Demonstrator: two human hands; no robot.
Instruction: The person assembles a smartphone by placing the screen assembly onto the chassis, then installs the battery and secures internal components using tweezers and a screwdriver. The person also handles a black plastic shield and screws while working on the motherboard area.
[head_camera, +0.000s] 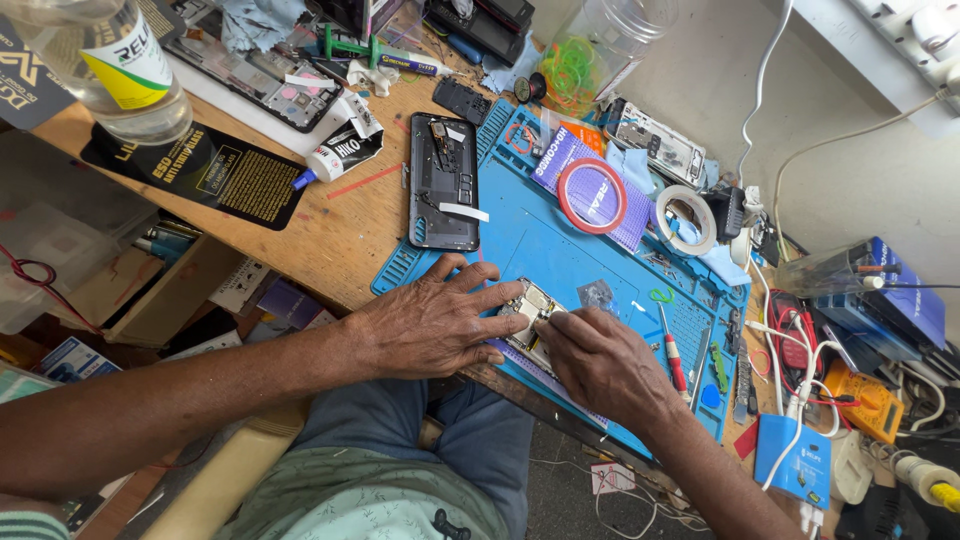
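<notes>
My left hand (435, 320) lies flat on the near edge of a blue work mat (545, 240), fingers spread, its fingertips pressing on a small phone circuit board (530, 305). My right hand (600, 360) pinches the same board from the right side with thumb and forefinger. An opened phone body (443, 180) with its back off lies at the mat's left edge, just beyond my left hand. A small clear plastic bag (597, 294) rests on the mat beside the board.
A red tape ring (592, 195) and a white tape roll (685, 218) lie on the mat. A red-handled screwdriver (672, 350) sits right of my right hand. A plastic bottle (120, 70), a glue tube (335, 155), another opened phone (655, 142) and cabled chargers (795, 460) crowd the wooden bench.
</notes>
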